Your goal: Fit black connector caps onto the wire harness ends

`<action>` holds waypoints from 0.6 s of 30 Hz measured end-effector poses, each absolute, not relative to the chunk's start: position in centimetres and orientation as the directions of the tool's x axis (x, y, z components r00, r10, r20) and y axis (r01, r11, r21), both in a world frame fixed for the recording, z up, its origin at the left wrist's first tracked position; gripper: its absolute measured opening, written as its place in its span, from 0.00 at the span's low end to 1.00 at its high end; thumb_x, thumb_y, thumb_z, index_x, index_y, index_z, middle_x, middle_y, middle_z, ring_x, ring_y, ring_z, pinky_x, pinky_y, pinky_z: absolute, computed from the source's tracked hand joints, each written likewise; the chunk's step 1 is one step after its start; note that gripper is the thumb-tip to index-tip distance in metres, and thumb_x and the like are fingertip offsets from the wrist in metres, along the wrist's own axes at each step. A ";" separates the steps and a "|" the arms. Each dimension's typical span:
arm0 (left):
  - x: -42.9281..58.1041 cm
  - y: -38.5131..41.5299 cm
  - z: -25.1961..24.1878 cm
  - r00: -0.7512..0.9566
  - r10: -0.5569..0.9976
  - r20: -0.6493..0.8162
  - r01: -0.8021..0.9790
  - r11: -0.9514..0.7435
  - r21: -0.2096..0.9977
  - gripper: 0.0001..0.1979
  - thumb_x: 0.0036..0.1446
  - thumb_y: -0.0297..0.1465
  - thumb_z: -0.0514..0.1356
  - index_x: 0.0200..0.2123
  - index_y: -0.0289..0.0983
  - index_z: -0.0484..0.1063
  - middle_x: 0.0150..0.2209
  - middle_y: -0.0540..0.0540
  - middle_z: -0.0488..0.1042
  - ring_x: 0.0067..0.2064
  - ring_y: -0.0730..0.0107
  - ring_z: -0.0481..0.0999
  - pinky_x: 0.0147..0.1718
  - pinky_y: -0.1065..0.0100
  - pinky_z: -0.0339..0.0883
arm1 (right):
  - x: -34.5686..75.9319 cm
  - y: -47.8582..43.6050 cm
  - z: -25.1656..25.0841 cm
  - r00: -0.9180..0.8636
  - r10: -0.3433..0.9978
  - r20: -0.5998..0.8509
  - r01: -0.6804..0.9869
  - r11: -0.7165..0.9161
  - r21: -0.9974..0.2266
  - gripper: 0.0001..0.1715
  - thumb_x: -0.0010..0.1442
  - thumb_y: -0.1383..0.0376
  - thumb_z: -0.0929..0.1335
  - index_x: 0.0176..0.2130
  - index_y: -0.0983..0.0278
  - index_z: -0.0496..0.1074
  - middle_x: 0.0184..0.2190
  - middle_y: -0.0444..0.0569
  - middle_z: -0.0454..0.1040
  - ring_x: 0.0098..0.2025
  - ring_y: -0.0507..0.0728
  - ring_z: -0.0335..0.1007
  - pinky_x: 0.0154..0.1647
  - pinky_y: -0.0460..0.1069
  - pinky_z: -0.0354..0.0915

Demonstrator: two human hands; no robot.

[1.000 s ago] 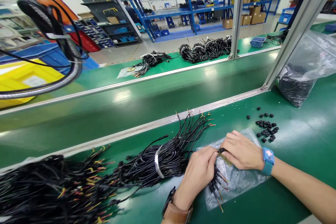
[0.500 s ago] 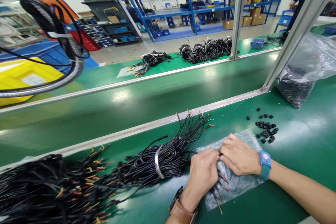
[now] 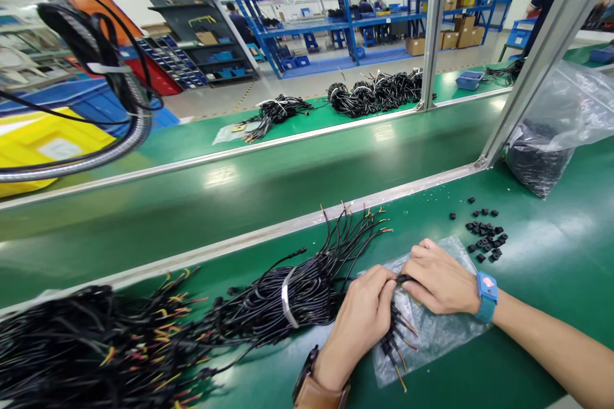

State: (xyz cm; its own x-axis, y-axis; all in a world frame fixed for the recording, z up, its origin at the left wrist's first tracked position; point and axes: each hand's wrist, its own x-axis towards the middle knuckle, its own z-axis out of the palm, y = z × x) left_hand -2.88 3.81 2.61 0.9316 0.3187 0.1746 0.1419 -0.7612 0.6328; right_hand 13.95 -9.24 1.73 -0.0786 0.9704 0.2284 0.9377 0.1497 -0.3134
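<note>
Over a clear plastic bag [image 3: 434, 339], my left hand [image 3: 364, 307] and my right hand [image 3: 439, 278] are close together, fingers pinched on a black cable connector [image 3: 403, 278]. Only a short stretch of it shows between the fingertips. Below my left hand, several black cable ends with bare coloured wires [image 3: 398, 348] lie on the bag. Left of my hands is a bundle of black cables [image 3: 297, 294], bound by a white tie [image 3: 286, 297]. Several small black plastic blocks [image 3: 487, 239] lie loose beyond my right hand.
A large heap of black cables [image 3: 57, 345] covers the bench at left. Metal posts [image 3: 537, 70] and a rail [image 3: 259, 236] border the green bench. A plastic bag of black parts [image 3: 540, 156] stands at right. More cable bundles [image 3: 378, 92] lie across the belt.
My left hand has shifted slightly left, and the fingertips of both hands have parted a little. More of the black connector shows between them.
</note>
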 end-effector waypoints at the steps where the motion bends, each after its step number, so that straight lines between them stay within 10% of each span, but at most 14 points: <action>1: -2.9 3.8 2.6 0.930 0.317 0.184 0.135 -0.763 0.632 0.11 0.69 0.29 0.50 0.34 0.39 0.70 0.32 0.48 0.73 0.33 0.68 0.73 0.34 0.68 0.63 | 13.9 -9.3 1.7 -0.080 0.971 0.227 0.938 0.150 -0.313 0.13 0.73 0.62 0.58 0.38 0.63 0.66 0.32 0.50 0.71 0.37 0.59 0.59 0.43 0.56 0.52; 18: -2.7 3.4 1.7 0.899 0.350 0.262 0.111 -0.763 0.637 0.16 0.70 0.29 0.50 0.28 0.38 0.69 0.25 0.49 0.70 0.28 0.70 0.69 0.29 0.69 0.59 | 13.4 -9.1 0.9 -0.094 0.974 0.207 0.914 0.167 -0.369 0.13 0.72 0.63 0.58 0.41 0.65 0.68 0.35 0.52 0.71 0.39 0.60 0.60 0.46 0.57 0.56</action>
State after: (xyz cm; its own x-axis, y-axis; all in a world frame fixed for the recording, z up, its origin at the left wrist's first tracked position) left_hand -2.68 3.37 1.68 0.8992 0.3501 0.2623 0.1113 -0.7630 0.6367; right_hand 13.40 -9.12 0.90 -0.0942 0.9739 0.2066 0.9142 0.1668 -0.3695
